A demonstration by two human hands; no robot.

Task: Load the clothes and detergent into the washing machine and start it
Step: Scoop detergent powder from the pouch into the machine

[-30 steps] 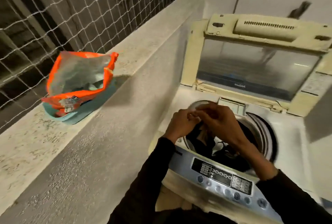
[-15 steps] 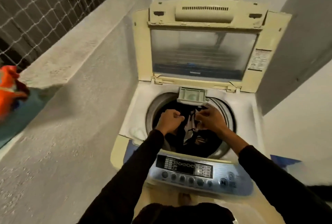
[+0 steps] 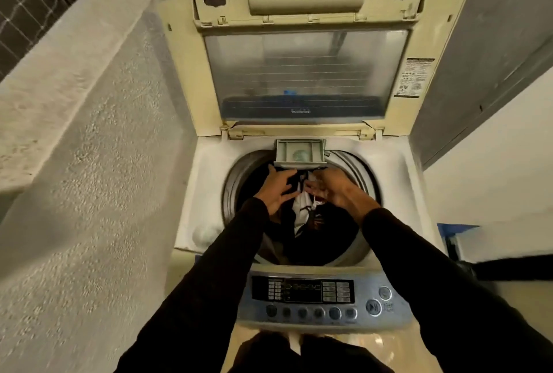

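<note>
1. While the cream top-loading washing machine point(image 3: 305, 145) stands lid-up, dark clothes point(image 3: 311, 232) lie inside its drum.
2. Left hand point(image 3: 276, 190) spreads, fingers released; right hand point(image 3: 338, 190) pinches a white garment point(image 3: 300, 212).
3. Best practice: push laundry below the grey detergent drawer point(image 3: 299, 153) at the rear rim.

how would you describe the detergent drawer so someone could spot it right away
Start at the open lid of the washing machine. Just below its hinge, the detergent drawer juts over the drum's far rim: a small pale rectangular tray, unlike the round dark opening.
</note>
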